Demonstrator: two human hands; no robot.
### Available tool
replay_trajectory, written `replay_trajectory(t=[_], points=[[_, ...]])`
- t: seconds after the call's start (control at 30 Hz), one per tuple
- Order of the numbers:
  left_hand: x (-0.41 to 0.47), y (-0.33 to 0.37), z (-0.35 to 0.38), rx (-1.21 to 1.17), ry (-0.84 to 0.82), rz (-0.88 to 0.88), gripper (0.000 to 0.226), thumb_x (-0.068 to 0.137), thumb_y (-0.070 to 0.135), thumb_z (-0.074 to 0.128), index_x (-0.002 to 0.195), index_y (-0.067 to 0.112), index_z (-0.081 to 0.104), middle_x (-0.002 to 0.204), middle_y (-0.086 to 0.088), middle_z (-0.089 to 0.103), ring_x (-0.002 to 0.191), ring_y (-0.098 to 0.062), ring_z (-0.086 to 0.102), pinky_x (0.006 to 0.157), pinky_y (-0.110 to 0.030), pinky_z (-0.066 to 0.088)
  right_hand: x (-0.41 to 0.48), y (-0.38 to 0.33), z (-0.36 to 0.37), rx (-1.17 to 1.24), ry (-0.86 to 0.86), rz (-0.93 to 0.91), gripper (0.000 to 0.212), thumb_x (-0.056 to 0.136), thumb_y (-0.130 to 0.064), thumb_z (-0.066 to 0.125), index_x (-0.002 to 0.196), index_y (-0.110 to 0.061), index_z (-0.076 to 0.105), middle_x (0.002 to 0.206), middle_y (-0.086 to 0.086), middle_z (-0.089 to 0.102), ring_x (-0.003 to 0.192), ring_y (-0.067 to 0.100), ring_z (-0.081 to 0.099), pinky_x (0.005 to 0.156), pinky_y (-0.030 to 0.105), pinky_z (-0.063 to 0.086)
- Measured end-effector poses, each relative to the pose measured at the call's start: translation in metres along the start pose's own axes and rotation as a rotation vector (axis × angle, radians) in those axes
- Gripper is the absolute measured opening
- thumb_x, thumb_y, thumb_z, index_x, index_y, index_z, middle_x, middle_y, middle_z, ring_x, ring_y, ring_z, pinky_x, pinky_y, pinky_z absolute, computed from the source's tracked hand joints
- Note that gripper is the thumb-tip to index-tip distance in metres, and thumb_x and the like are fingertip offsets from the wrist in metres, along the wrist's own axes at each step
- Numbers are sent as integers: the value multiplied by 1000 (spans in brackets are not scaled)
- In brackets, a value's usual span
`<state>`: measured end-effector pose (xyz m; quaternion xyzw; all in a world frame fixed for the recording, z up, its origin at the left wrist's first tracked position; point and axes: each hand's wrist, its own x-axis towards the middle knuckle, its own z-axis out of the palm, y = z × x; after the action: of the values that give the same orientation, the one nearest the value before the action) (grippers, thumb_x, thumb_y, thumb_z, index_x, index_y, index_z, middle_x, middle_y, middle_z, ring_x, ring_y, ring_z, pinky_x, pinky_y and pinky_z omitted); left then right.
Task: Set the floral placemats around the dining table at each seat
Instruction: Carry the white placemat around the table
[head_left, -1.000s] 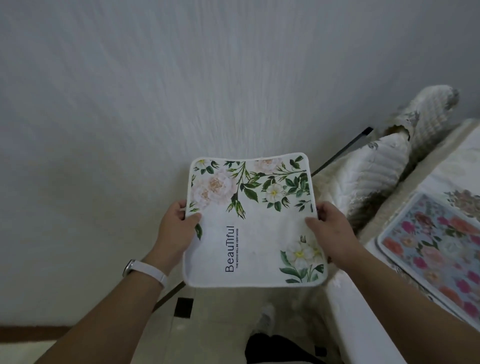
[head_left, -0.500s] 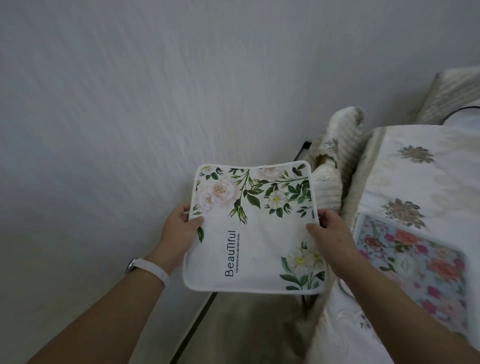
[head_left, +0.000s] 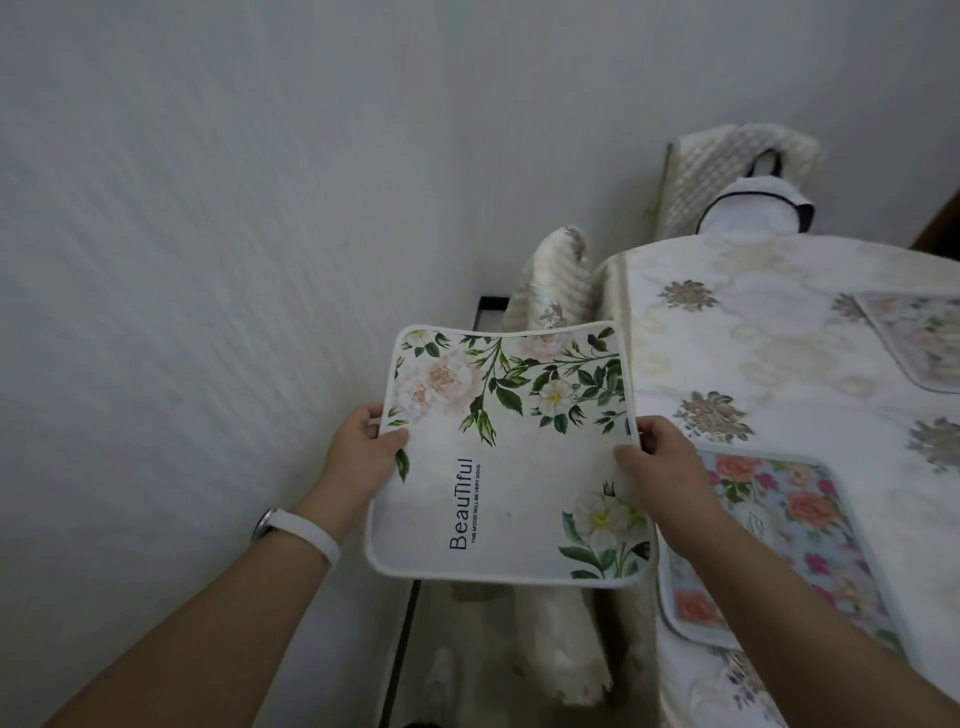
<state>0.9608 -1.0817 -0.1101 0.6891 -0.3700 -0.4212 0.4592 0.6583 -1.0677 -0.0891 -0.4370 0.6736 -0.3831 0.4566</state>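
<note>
I hold a white floral placemat (head_left: 511, 457) printed with "Beautiful", flat in the air, left of the dining table (head_left: 769, 374). My left hand (head_left: 363, 457) grips its left edge and my right hand (head_left: 660, 467) grips its right edge. On the table's near left side lies a pink-flowered placemat (head_left: 800, 525), partly hidden by my right forearm. Another pale floral placemat (head_left: 919, 338) lies at the table's far right, cut off by the frame edge.
A chair with a cream quilted cover (head_left: 556, 280) stands between the wall (head_left: 234, 208) and the table's left side, under the held mat. A second covered chair (head_left: 727, 171) at the table's far end carries a white bag (head_left: 753, 208). The table wears a pale patterned cloth.
My view has swung right, bringing more of the table, the far chair and a second laid placemat into sight. The held placemat stays in both hands and has come nearer the table's left edge.
</note>
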Motion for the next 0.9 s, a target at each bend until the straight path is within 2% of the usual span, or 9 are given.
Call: replay_trajectory(t=[0.07,0.13,0.3,0.4,0.47,0.6,0.73,0.83,0.9], points=[[35,7,2,8,-61,4,22,91,3,61,109,13,57,94,-1,71,76,-19,68,64,-31,51,15,-8,17,6,57,30,18,91,-10,57,104,-22,59,96,5,69,83,28,69,77,52,59],[67,13,4,-13,-121,-2,21,91,2,60,107,16,57,94,-1,71,76,-19,69,61,-30,50,28,-17,34,10,113,52,16,91,-12,57,103,-23,59,96,3,69,82,27,69,76,53,60],[134,36,26,0,-284,-37,23,90,3,61,111,12,58,99,-6,70,80,-24,69,63,-33,52,42,-37,58,15,288,87,16,93,-13,57,96,-28,56,95,1,68,81,24,68,74,51,60],[163,56,53,-25,-390,-54,26,89,0,62,114,8,59,104,-13,70,84,-31,68,71,-39,56,45,-44,51,33,395,102,17,93,-13,56,96,-29,56,94,0,68,82,27,69,74,52,60],[178,67,74,-39,-455,-45,24,87,-1,63,109,9,60,104,-16,69,83,-31,68,74,-42,56,49,-46,41,39,451,111,15,93,-11,56,101,-25,56,96,2,68,83,26,69,74,51,60],[195,83,109,-50,-544,-39,20,89,-3,61,96,16,59,94,-7,66,76,-23,65,64,-33,52,70,-42,29,79,520,163,16,93,-9,56,105,-20,58,96,6,69,83,27,70,73,49,61],[227,87,137,-45,-573,-69,21,90,-2,60,101,15,59,96,-6,67,77,-23,66,62,-31,51,110,-41,25,78,536,193,19,94,-11,56,107,-24,58,97,1,69,81,21,69,61,36,58],[258,90,160,-30,-570,-80,23,89,-3,61,108,9,58,100,-10,67,77,-23,66,58,-29,52,150,-38,19,69,542,196,18,92,-9,55,102,-24,58,96,1,69,79,20,68,59,32,55],[275,97,178,-24,-563,-72,21,88,-5,60,103,10,59,96,-10,68,72,-22,67,54,-26,53,176,-37,13,66,537,207,17,92,-11,55,106,-20,59,96,1,69,79,19,68,57,30,52]])
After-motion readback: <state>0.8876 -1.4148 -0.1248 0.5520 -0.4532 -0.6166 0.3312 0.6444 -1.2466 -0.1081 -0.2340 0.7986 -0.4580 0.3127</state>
